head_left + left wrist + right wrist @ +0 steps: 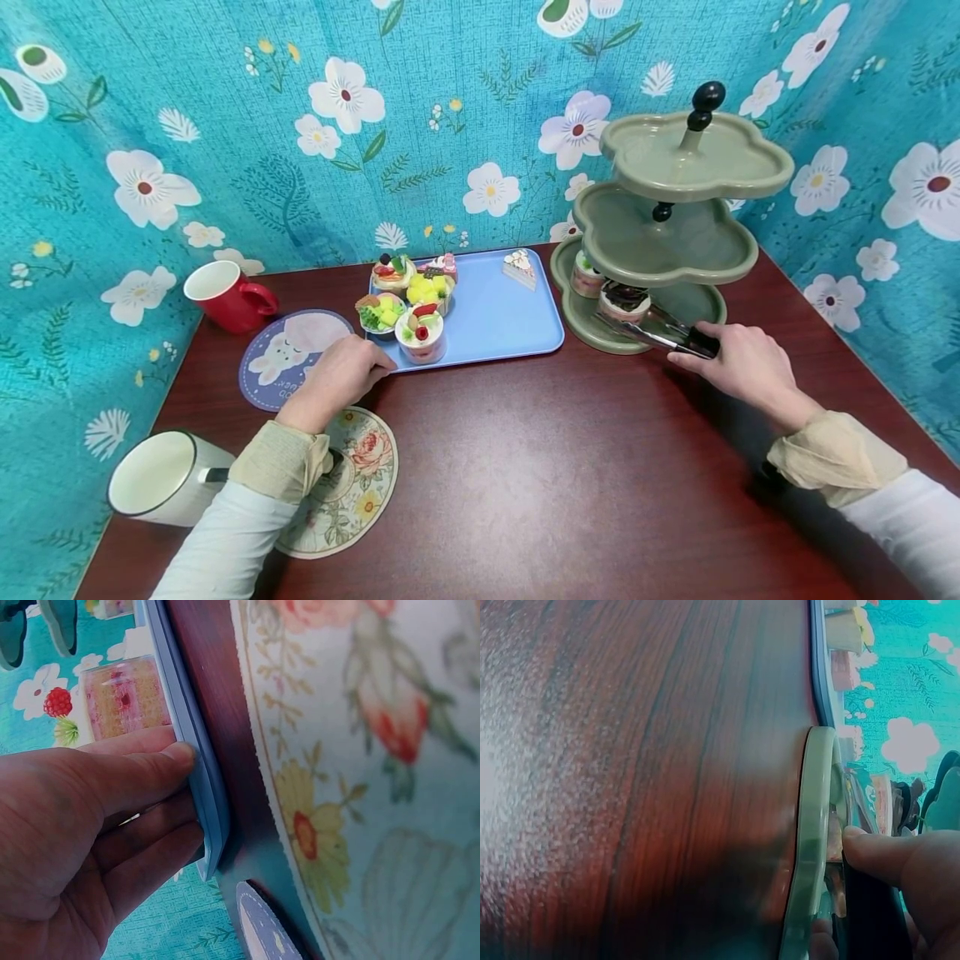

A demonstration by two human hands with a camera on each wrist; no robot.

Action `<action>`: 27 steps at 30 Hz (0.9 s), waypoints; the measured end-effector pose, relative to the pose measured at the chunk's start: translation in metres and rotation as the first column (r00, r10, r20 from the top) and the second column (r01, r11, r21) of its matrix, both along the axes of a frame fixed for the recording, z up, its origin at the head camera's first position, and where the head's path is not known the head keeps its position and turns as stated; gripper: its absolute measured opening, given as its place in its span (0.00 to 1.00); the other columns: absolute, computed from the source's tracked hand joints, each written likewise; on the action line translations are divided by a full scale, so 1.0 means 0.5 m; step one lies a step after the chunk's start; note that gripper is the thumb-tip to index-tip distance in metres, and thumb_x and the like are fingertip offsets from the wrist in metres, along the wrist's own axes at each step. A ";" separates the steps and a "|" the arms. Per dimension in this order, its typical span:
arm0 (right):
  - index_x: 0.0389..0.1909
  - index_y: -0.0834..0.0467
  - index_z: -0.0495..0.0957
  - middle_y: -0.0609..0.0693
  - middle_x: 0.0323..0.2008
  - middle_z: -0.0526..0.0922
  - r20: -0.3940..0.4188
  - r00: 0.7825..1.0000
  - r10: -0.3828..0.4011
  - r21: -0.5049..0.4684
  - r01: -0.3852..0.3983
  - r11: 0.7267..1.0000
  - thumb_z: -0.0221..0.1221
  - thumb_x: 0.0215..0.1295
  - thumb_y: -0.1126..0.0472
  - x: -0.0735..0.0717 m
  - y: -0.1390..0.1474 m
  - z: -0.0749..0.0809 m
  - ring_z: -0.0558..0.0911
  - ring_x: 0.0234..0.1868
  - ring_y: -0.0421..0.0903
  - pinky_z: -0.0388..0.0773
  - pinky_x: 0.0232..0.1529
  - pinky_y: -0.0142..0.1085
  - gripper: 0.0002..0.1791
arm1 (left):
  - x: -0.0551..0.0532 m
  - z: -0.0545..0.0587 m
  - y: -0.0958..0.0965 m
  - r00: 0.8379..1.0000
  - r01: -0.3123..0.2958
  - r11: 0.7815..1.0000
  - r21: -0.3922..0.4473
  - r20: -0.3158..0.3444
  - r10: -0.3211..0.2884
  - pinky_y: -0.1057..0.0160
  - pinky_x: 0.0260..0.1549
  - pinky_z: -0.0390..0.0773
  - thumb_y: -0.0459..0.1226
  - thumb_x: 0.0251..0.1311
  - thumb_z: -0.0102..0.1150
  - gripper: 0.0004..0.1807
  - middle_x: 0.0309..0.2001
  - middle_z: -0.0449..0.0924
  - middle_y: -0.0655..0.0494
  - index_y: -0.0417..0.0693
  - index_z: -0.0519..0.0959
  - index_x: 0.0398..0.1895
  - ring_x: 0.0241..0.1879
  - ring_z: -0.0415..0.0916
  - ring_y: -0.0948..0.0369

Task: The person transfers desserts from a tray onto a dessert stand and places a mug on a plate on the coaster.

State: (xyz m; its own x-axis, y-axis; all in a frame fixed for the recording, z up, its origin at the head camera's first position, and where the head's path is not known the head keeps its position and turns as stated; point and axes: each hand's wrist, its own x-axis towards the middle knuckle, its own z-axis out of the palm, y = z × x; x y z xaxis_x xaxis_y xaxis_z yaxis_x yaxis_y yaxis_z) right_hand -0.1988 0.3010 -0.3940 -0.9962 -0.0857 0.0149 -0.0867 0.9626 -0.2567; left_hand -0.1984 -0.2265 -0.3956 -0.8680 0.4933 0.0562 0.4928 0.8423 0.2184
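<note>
My right hand (746, 367) grips black-handled tongs (651, 337) at the right. The tong arms lie either side of a chocolate-topped dessert cup (624, 303) on the bottom tier of a green three-tier stand (667, 242). Beside it on that tier is another dessert cup (587, 277). At the front left corner of a blue tray (491, 321), my left hand (341, 379) pinches the rim; the left wrist view shows the thumb (176, 757) on the edge. Next to that hand, a fruit-topped cup (421, 333) stands on the tray.
Several more small desserts (381, 312) crowd the tray's left side, and a cake slice (519, 268) sits at its right. A red mug (228, 296), a white mug (168, 479), a bunny mat (300, 342) and a floral mat (367, 467) are on the left.
</note>
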 end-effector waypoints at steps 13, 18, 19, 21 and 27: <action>0.61 0.62 0.75 0.60 0.30 0.83 -0.001 1.000 -0.007 -0.016 0.007 1.000 0.64 0.55 0.32 0.002 0.002 -0.001 0.76 0.30 0.53 0.64 0.19 0.38 0.44 | 0.002 -0.003 0.004 0.999 -0.028 1.000 -0.007 0.024 0.028 0.59 0.33 0.82 0.32 0.58 0.67 0.06 0.31 0.89 0.56 0.52 0.90 0.34 0.30 0.82 0.63; 0.60 0.62 0.75 0.54 0.23 0.80 0.004 1.000 -0.007 -0.032 0.007 0.999 0.64 0.55 0.31 0.003 0.007 -0.002 0.75 0.29 0.51 0.63 0.20 0.37 0.44 | 0.003 -0.005 0.003 1.000 -0.020 1.000 -0.004 0.011 0.020 0.59 0.31 0.81 0.32 0.58 0.67 0.06 0.30 0.89 0.57 0.51 0.90 0.33 0.30 0.82 0.62; 0.60 0.62 0.75 0.53 0.22 0.79 0.003 1.000 -0.008 -0.034 0.008 0.999 0.64 0.54 0.31 0.004 0.008 -0.003 0.74 0.28 0.51 0.63 0.20 0.37 0.44 | 0.003 -0.005 0.002 1.000 -0.016 1.000 -0.002 0.008 0.016 0.59 0.31 0.81 0.31 0.58 0.67 0.06 0.30 0.89 0.57 0.51 0.90 0.33 0.29 0.82 0.62; 0.60 0.63 0.75 0.51 0.21 0.78 0.001 1.000 -0.013 -0.037 0.013 0.999 0.64 0.54 0.31 0.007 0.011 -0.003 0.73 0.27 0.50 0.63 0.19 0.37 0.45 | 0.003 -0.006 0.002 1.000 -0.016 1.000 0.003 0.007 0.016 0.59 0.31 0.81 0.31 0.58 0.67 0.06 0.29 0.89 0.57 0.51 0.90 0.32 0.29 0.82 0.62; 0.56 0.58 0.78 0.51 0.22 0.78 -0.020 0.999 -0.029 -0.040 0.028 0.999 0.65 0.52 0.29 0.018 0.021 -0.001 0.73 0.26 0.49 0.63 0.19 0.37 0.42 | 0.005 -0.008 0.001 1.000 -0.020 1.000 0.006 0.008 0.020 0.59 0.32 0.82 0.31 0.58 0.67 0.06 0.30 0.89 0.57 0.51 0.90 0.33 0.30 0.82 0.62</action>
State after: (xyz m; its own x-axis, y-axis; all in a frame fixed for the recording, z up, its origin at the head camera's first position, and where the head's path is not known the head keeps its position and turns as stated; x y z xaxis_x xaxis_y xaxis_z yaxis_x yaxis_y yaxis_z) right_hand -0.1897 0.3114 -0.3943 -0.9977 -0.0559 0.0383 -0.0647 0.9538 -0.2933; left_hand -0.1957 -0.2259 -0.3996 -0.8783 0.4753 0.0523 0.4739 0.8507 0.2276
